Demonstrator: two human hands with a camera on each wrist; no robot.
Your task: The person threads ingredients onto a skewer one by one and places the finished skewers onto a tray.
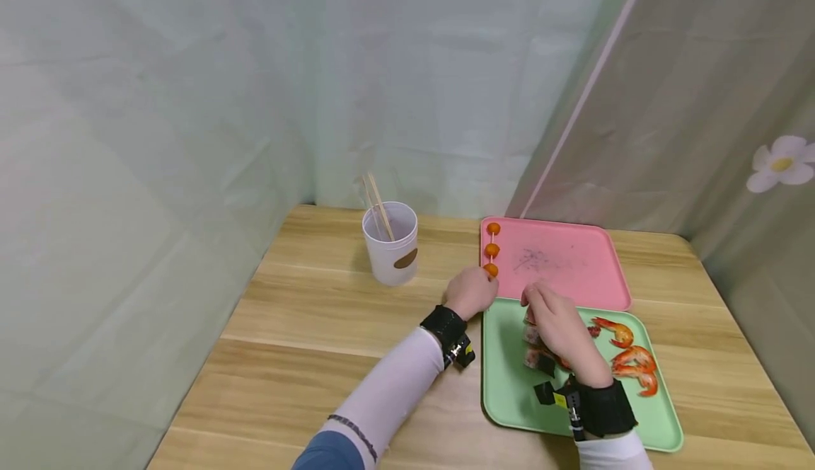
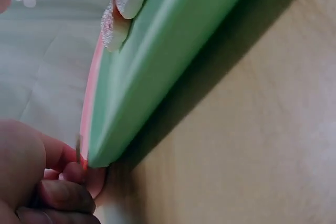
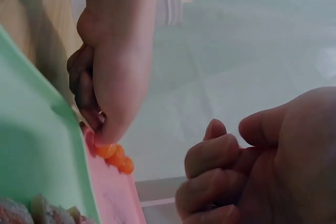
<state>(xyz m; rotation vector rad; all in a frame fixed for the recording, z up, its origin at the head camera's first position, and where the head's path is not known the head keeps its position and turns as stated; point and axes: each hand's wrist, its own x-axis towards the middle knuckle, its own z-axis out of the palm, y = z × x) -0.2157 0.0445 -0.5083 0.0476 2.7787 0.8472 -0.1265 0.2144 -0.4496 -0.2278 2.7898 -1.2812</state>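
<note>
Skewer: three round, glossy orange balls on a thin pale stick [image 1: 492, 250] are seen along the left edge of the pink tray, one ball behind another, the near end by the tray's near left corner.
Left hand: the near end of the skewer is pinched by the left hand [image 1: 471, 291], fingers curled.
Right hand: the right hand [image 1: 562, 325] is held above the green tray, fingers loosely curled, thumb apart from the forefinger; nothing is seen gripped.
Pink tray: in the flat pink rectangular tray [image 1: 579, 258], grey markings are noted on the floor right of the skewer.
Green tray: the pale green rectangular tray [image 1: 509, 399] is placed just in front of the pink one. A row of speckled pink-and-white blocks [image 1: 532, 358] is partly covered by the right hand; curled orange-red shrimp [image 1: 637, 358] are laid to the right.
Progress: one skewer is judged threaded and practically placed, its release not yet made. Blocks and shrimp appear unthreaded, so that part is judged untouched.
Cup: thin wooden sticks [image 1: 376, 197] are held in a white cup with a brown patch [image 1: 395, 261], left of the trays.
Bench: everything is stood on a light wood-grain table [image 1: 286, 357].
</note>
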